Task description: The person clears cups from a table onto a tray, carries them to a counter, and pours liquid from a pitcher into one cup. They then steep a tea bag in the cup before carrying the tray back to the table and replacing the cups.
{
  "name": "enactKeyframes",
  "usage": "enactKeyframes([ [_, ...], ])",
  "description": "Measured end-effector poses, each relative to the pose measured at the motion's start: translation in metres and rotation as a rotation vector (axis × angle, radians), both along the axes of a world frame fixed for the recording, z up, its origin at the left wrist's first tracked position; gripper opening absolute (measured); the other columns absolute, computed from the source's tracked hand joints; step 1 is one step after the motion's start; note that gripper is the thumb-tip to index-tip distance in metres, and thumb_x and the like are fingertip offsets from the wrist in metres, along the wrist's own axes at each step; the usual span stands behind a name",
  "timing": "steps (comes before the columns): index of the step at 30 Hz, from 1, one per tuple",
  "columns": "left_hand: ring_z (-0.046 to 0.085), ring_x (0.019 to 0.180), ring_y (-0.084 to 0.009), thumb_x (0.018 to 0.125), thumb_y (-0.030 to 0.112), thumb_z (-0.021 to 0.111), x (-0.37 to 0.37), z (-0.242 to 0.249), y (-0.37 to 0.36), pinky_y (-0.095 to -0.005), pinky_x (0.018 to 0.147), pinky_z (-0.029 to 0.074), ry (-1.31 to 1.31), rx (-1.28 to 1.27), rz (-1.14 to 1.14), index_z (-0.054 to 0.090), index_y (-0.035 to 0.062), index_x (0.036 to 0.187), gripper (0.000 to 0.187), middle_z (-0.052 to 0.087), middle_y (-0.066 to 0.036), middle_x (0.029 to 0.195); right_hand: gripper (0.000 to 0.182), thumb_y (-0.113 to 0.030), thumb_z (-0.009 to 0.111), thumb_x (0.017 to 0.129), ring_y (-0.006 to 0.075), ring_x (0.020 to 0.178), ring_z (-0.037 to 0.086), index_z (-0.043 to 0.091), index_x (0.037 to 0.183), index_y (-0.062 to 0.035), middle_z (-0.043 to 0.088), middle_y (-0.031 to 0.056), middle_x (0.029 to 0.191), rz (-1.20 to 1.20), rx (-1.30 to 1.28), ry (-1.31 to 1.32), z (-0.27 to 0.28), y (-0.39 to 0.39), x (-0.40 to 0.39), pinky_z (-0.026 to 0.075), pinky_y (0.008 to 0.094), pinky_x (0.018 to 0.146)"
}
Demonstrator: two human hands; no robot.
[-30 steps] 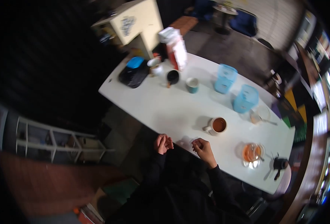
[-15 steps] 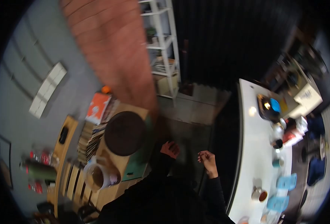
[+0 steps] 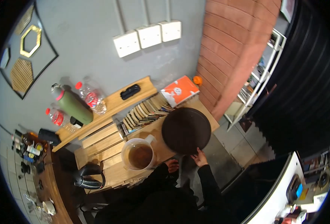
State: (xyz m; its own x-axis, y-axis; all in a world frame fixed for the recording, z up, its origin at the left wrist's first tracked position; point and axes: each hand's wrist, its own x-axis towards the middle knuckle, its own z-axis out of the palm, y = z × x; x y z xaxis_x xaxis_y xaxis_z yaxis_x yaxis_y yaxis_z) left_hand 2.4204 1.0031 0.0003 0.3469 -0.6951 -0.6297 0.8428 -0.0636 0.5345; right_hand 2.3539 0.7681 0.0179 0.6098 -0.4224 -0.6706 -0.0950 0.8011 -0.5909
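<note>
A round dark tray (image 3: 186,128) lies on the wooden bench (image 3: 206,108), its front edge reaching past the bench's edge. My right hand (image 3: 200,159) is at the tray's near rim, one digit over the edge and the other fingers lower beside it, pinching the rim. To its left, my left hand (image 3: 172,165) hovers by the bench edge, between the tray and a clear pitcher (image 3: 139,154) of brown liquid. Its fingers are loosely bent and apart, with nothing visible in them.
Behind the tray stand a row of books (image 3: 144,114) and an orange notebook (image 3: 180,90). A black kettle (image 3: 88,177) is at left. A green bottle (image 3: 73,106) and plastic bottles (image 3: 94,100) line the ledge. A white counter (image 3: 277,194) is at right.
My view has turned left, from the aisle and counter toward the bench and wall. My right hand has gone from free air to the tray's rim; my left hand stays near the bench.
</note>
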Motion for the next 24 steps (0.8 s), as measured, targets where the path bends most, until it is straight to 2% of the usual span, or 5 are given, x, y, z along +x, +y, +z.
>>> enactKeyframes([
  [7,0.062,0.074,-0.0197,0.083,0.053,0.06,0.025,-0.088,0.055,-0.0348,0.064,0.053,-0.332,0.241,-0.389,0.058,0.008,0.111,0.053,0.063,-0.011,0.088,0.032,-0.007,0.038,0.093,0.0323,0.102,0.052,0.04,0.125,-0.0013,0.048,0.0144,0.123,-0.153,0.073,-0.024,-0.065,-0.016,0.011,0.041,0.051,0.094],
  [12,0.062,0.068,-0.0161,0.081,0.059,0.06,0.021,-0.174,0.097,-0.0321,0.062,0.052,-0.542,0.479,-0.587,0.063,0.0057,0.096,0.055,0.064,-0.009,0.079,0.023,0.005,0.042,0.084,0.022,0.074,0.055,0.043,0.106,-0.002,0.052,0.012,0.099,-0.204,-0.028,-0.12,-0.022,-0.006,-0.012,0.052,0.0389,0.062],
  [15,0.062,0.066,-0.0162,0.083,0.057,0.059,0.026,-0.168,0.108,-0.0315,0.062,0.053,-0.585,0.551,-0.708,0.062,0.0048,0.095,0.053,0.064,-0.009,0.079,0.02,0.006,0.043,0.081,0.016,0.06,0.052,0.046,0.099,-0.0026,0.054,0.0084,0.089,-0.3,-0.09,0.063,-0.013,-0.008,-0.026,0.049,0.0331,0.054],
  [18,0.061,0.064,-0.0164,0.083,0.055,0.06,0.023,-0.043,0.091,-0.0313,0.062,0.053,-0.528,0.368,-0.519,0.061,0.0053,0.095,0.051,0.064,-0.008,0.079,0.019,0.006,0.046,0.08,0.0121,0.054,0.051,0.05,0.097,-0.0027,0.055,0.005,0.08,-0.155,-0.153,0.016,-0.013,-0.02,-0.055,0.046,0.0275,0.051],
  [24,0.06,0.065,-0.0147,0.084,0.051,0.062,0.043,-0.067,0.076,-0.0287,0.061,0.052,-0.348,0.276,-0.566,0.059,0.0051,0.098,0.048,0.062,-0.006,0.078,0.017,0.002,0.052,0.08,0.0113,0.053,0.047,0.055,0.096,-0.0038,0.056,0.003,0.075,-0.373,-0.157,0.049,0.023,-0.028,-0.1,0.042,0.0262,0.05],
])
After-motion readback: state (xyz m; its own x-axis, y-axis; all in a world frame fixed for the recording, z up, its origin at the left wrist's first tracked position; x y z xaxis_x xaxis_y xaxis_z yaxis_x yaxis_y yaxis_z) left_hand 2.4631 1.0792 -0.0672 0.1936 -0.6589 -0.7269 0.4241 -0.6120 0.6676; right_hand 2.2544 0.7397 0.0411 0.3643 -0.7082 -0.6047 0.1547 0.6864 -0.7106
